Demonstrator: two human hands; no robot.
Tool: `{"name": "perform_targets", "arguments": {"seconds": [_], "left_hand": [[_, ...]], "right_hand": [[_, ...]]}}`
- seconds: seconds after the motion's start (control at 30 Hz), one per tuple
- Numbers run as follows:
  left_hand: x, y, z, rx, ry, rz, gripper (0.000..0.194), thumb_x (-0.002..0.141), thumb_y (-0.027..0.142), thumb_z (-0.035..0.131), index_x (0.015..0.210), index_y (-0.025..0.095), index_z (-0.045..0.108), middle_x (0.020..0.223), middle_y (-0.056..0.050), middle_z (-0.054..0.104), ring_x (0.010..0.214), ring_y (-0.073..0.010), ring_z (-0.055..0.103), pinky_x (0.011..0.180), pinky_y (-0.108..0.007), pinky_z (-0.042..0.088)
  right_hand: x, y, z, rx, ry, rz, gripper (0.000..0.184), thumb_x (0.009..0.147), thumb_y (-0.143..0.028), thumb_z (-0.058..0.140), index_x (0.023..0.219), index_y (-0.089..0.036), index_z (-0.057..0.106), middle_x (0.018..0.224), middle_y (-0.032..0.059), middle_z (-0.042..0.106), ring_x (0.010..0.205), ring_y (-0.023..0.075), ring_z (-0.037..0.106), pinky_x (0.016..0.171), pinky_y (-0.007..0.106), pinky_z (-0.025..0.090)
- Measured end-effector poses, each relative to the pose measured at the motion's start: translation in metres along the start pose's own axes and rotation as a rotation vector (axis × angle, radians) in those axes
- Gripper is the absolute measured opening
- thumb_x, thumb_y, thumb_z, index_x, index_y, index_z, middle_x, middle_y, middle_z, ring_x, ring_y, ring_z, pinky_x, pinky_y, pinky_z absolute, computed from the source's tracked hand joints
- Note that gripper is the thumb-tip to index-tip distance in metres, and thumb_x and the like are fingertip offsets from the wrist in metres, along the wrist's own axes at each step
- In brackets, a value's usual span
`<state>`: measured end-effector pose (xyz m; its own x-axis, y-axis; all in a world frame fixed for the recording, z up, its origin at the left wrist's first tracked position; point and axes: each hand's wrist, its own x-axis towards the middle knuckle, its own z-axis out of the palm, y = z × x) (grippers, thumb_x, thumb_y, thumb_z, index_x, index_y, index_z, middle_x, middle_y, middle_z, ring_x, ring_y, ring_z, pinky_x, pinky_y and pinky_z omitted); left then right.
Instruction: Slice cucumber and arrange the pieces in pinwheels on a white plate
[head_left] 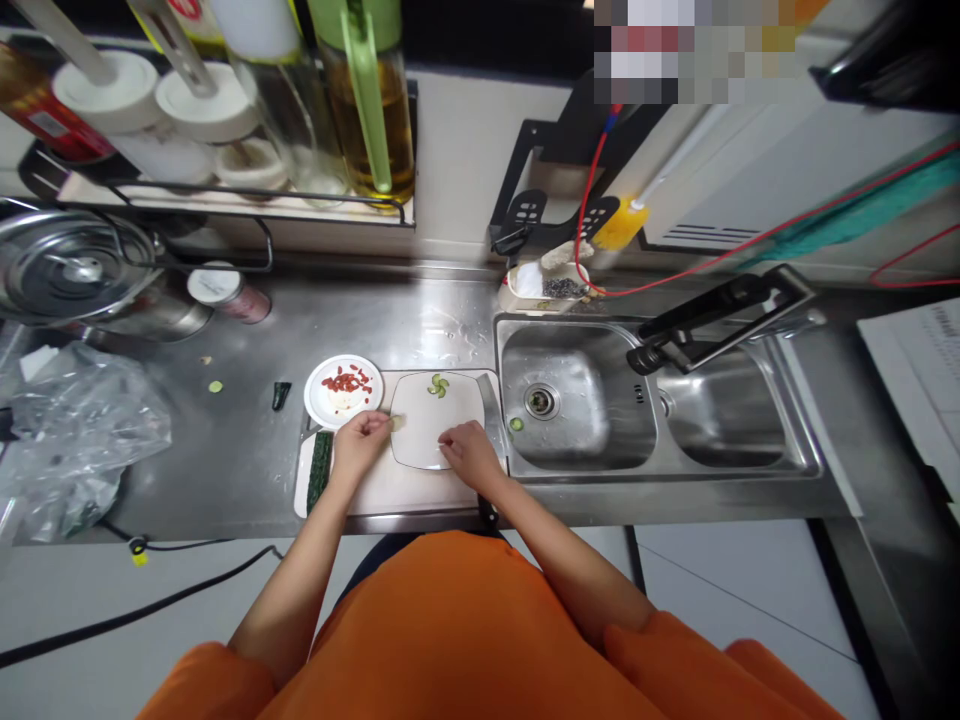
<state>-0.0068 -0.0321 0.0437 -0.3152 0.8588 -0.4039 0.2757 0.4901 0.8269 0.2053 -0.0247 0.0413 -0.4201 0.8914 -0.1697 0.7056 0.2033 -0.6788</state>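
A thin, pale green cucumber slice (398, 422) is pinched in the fingertips of my left hand (360, 443), at the left edge of a square white plate (420, 440). Over the plate's lower right part, my right hand (471, 455) has its fingers drawn together; whatever is between them is too small to make out. Several green cucumber slices (438, 385) lie overlapped near the plate's far edge. Under the plate is a pale cutting board (382, 490). A dark green length of cucumber (319, 470) rests at its left end, and a knife (493, 410) lies at its right.
A round white plate (313, 388) of red berries stands behind the cucumber. Cucumber scraps (280, 394) lie farther left, near a plastic bag (82, 430) and a lidded pot (82, 270). To the right is a double sink (600, 470) with a black faucet (712, 310).
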Motion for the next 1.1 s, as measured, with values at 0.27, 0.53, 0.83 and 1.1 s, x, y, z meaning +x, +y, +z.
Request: {"name": "perform_targets", "arguments": {"seconds": [0.27, 0.53, 0.83, 1.1], "left_hand": [[-0.002, 0.027, 0.034, -0.269, -0.341, -0.046, 0.036, 0.06, 0.042, 0.072, 0.08, 0.014, 0.066, 0.072, -0.004, 0.067, 0.063, -0.0112, 0.056, 0.061, -0.022, 0.042], [-0.005, 0.029, 0.054, -0.536, -0.485, -0.478, 0.034, 0.075, 0.045, 0.064, 0.087, 0.014, 0.061, 0.076, -0.007, 0.068, 0.06, -0.0101, 0.06, 0.048, -0.017, 0.038], [-0.003, 0.033, 0.064, -0.734, -0.734, -0.642, 0.011, 0.076, 0.016, 0.065, 0.086, 0.012, 0.065, 0.07, -0.004, 0.064, 0.058, -0.0062, 0.058, 0.049, -0.013, 0.043], [0.002, 0.033, 0.077, -0.556, -0.548, -0.51, 0.028, 0.058, 0.018, 0.078, 0.083, 0.011, 0.067, 0.068, -0.004, 0.065, 0.062, -0.0095, 0.06, 0.055, -0.018, 0.045]], "right_hand": [[0.023, -0.01, -0.016, 0.382, 0.097, 0.2, 0.014, 0.079, -0.026, 0.056, 0.082, -0.019, 0.067, 0.078, 0.0014, 0.067, 0.075, 0.014, 0.057, 0.071, 0.026, 0.042], [0.018, -0.008, -0.04, 0.507, 0.086, 0.182, 0.016, 0.075, -0.031, 0.057, 0.074, -0.017, 0.065, 0.072, -0.0002, 0.064, 0.07, 0.0124, 0.054, 0.07, 0.025, 0.042], [0.014, 0.009, -0.065, 0.494, -0.089, 0.14, 0.015, 0.073, -0.028, 0.06, 0.076, -0.016, 0.068, 0.07, 0.0, 0.063, 0.069, 0.0126, 0.054, 0.07, 0.025, 0.041], [0.022, 0.033, -0.066, 0.46, -0.162, 0.203, 0.012, 0.071, -0.024, 0.058, 0.073, -0.015, 0.067, 0.066, -0.0003, 0.062, 0.063, 0.0113, 0.052, 0.062, 0.024, 0.039]]}}
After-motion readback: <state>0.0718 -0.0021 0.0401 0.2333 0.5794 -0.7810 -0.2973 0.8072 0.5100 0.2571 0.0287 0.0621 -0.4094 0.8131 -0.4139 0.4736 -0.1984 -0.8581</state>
